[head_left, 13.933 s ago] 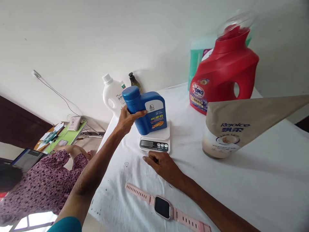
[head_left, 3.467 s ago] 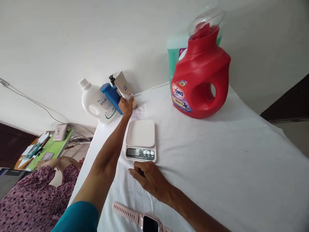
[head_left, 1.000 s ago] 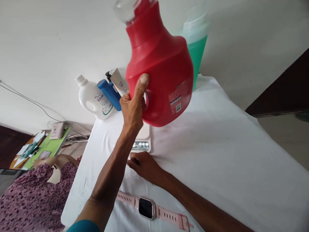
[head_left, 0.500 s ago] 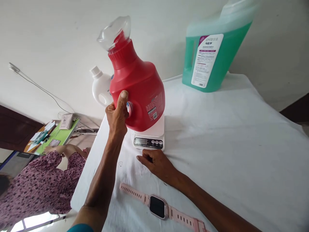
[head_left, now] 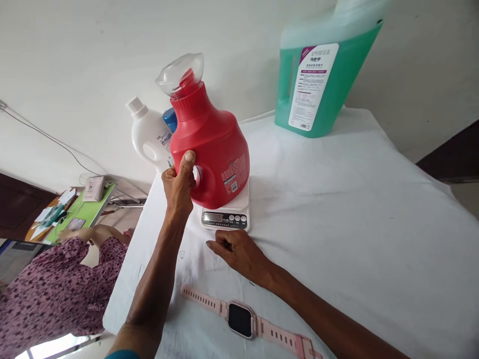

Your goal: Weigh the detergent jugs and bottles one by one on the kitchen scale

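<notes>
My left hand (head_left: 178, 187) is closed round the handle of a red detergent bottle (head_left: 213, 149), thumb on top. A clear plastic cap or spout (head_left: 181, 72) sits on its neck. The bottle is over the plate of a white kitchen scale (head_left: 224, 218); I cannot tell whether its base fully rests there. The scale's display shows no digits I can read. In front of the scale, my right hand (head_left: 239, 249) lies on the cloth with fingers curled and nothing visible in them. Nearer me is a pink-strapped smartwatch (head_left: 240, 319).
At the back right stands a large jug of green liquid (head_left: 318, 89). A white bottle (head_left: 149, 132) and a blue cap (head_left: 170, 118) show behind the red bottle. A white cloth (head_left: 337, 239) covers the table. To the left, a person in patterned clothes (head_left: 63, 284) sits by a green table (head_left: 88, 209).
My left hand has lowered the red bottle towards the scale plate. My right hand keeps its curled pose in front of the scale. The camera view has shifted slightly.
</notes>
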Motion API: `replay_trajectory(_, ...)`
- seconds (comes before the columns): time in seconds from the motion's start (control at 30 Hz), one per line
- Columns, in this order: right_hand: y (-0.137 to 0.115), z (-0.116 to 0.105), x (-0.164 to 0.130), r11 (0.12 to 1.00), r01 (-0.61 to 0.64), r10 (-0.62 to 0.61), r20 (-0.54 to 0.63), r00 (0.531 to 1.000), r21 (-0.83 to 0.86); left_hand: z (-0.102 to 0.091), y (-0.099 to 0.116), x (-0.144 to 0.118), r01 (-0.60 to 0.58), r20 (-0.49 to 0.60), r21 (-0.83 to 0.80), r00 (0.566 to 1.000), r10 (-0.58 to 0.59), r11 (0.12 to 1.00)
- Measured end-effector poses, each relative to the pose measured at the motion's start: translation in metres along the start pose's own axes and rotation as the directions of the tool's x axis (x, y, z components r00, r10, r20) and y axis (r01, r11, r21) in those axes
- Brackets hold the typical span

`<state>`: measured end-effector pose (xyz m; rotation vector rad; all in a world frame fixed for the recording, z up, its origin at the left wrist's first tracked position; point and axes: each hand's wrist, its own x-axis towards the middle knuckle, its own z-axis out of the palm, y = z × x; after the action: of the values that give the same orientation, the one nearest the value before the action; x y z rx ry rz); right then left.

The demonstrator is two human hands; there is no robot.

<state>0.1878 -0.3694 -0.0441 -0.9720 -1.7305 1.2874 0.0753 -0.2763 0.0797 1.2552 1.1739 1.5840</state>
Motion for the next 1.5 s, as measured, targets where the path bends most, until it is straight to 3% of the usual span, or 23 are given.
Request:
replay_trajectory(0.37,0.002,0.0,-0.001,1.0,0.005,-0.005,0.008,1.0,-0.01,-0.013,-0.009,0.003,-0.053,0.102,0.02,0.993,0.051,0.998)
replay_trajectory(0.57,0.0,0.0,-0.002,1.0,0.007,-0.007,0.006,1.0,-0.009,-0.022,-0.02,0.007,-0.118,-0.111,0.113,0.985,0.13,0.987)
replay_trajectory(0.77,0.0,0.0,-0.001,0.999,0.025,-0.026,-0.006,1.0,-0.022,-0.041,-0.025,0.025,-0.152,-0.159,0.096,0.973,0.166,0.984)
replay_trajectory(0.87,0.0,0.0,-0.001,0.999,0.026,-0.026,0.0,1.0,-0.026,-0.053,-0.04,0.03,-0.119,-0.173,0.088,0.976,0.133,0.989)
replay_trajectory(1.07,0.0,0.0,-0.002,0.999,0.026,-0.026,0.006,1.0,-0.035,-0.077,-0.096,0.019,0.161,-0.231,0.099,0.964,-0.135,0.982)
replay_trajectory(1.13,0.0,0.0,-0.002,0.999,0.022,-0.022,0.007,1.0,-0.036,-0.08,-0.106,0.016,0.197,-0.233,0.107,0.958,-0.168,0.975)
replay_trajectory(1.33,-0.001,0.0,-0.001,1.0,0.013,-0.013,0.006,1.0,-0.024,-0.077,-0.108,0.013,0.114,-0.161,0.287,0.984,-0.07,0.951)
replay_trajectory(1.5,-0.001,0.0,-0.001,0.999,0.008,-0.007,0.007,1.0,-0.034,-0.076,-0.107,0.01,0.08,-0.144,0.309,0.989,-0.037,0.948)
